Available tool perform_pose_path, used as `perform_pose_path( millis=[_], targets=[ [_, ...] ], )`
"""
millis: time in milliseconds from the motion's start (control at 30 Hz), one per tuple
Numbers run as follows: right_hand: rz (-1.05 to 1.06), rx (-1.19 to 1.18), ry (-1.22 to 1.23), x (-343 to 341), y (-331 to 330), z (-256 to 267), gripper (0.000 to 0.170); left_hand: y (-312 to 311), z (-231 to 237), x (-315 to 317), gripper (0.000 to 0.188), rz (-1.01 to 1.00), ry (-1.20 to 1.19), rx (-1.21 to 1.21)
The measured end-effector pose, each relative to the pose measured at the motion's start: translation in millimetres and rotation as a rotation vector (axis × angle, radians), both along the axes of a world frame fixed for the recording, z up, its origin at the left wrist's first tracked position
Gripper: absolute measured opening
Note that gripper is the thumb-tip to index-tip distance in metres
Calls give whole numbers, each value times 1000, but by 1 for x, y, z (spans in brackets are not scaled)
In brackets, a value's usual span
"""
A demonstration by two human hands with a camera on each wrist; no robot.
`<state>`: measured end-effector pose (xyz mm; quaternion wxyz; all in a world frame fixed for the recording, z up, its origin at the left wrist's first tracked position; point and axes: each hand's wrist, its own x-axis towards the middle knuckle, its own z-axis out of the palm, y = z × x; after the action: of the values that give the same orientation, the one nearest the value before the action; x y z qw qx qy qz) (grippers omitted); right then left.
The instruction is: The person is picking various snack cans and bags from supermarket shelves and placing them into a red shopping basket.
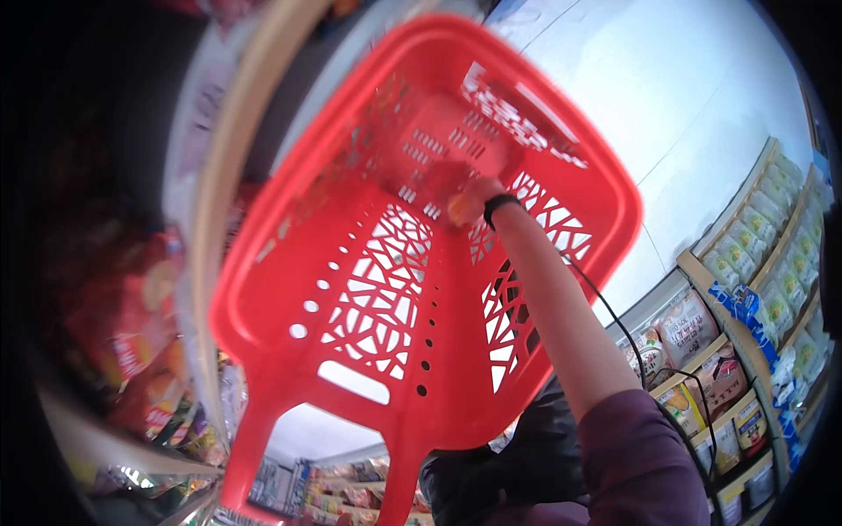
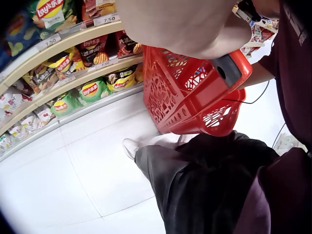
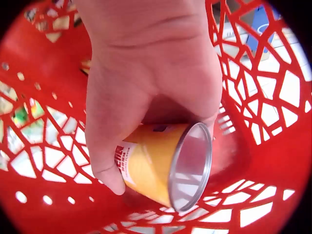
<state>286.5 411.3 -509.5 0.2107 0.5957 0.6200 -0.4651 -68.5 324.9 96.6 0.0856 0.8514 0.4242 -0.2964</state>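
A red shopping basket [image 1: 303, 263] with cut-out walls tilts in front of me. My right hand [image 1: 478, 197] reaches deep inside it, a black band [image 1: 500, 203] round the wrist. In the right wrist view this hand grips an orange can [image 3: 153, 161] with a silver rim, lying sideways, thumb on its near side. The left wrist view shows my left hand [image 2: 183, 27] over the basket's handle, holding it beside the dark grey grip [image 2: 226, 69]; its fingers are hidden. The left hand is out of the head view.
Shelves of Lay's chip bags [image 2: 92, 90] with price tags run along the left. Packaged goods fill the shelves [image 1: 710, 394] at the right, with a black cable [image 1: 627, 333] hanging in front. White floor tiles [image 2: 73, 170] lie below, near my legs.
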Motion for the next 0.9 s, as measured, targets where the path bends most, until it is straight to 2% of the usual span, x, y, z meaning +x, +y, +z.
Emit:
perform_pose_path(
  millis=[33,67,100,133,167,200,233,267,300,333,400,500,533,600,633,733,767,867,900],
  targets=[
    [-88,-15,114,2,6,25,52,-9,-17,-21,47,-117,-220,69],
    [-170,-17,228,6,24,88,54,-25,-28,-34,47,14,-304,119],
    [-178,-47,272,3,28,105,55,-40,-40,-48,48,142,-402,169],
    [-182,-69,313,7,40,138,57,-36,-38,-39,46,181,-386,123],
    [-286,-112,446,15,46,171,59,-31,-50,-27,44,151,-554,179],
    [-378,-164,579,19,56,205,61,-28,-62,-21,41,177,-516,195],
    [-372,-123,567,16,61,230,70,-29,-66,-26,41,197,-489,161],
    [-369,-54,565,21,70,276,79,-24,-52,-18,36,181,-483,166],
    [-387,-97,666,31,77,319,90,-22,-49,-13,31,184,-480,133],
    [-455,19,719,39,75,357,84,-19,-45,-8,30,199,-494,119],
    [-620,-127,1025,65,70,437,81,-18,-47,-6,25,193,-547,125],
    [-748,-214,1149,84,62,536,73,-16,-47,-2,27,178,-589,153],
    [-782,-238,1274,82,58,538,67,-14,-42,2,25,181,-596,144],
    [-841,-373,1622,83,53,583,63,-12,-41,4,25,162,-628,174],
    [-894,-362,1628,80,49,587,64,-11,-39,7,25,166,-615,181],
    [-814,-326,1806,69,40,631,64,-13,-29,12,24,168,-617,204],
    [-876,-320,1844,59,34,629,63,-13,-29,12,24,165,-628,214],
    [-892,-90,1787,27,12,664,63,-14,-29,11,25,163,-677,239],
    [-908,-112,1829,13,9,666,61,-15,-28,10,25,159,-694,245]
  ],
)
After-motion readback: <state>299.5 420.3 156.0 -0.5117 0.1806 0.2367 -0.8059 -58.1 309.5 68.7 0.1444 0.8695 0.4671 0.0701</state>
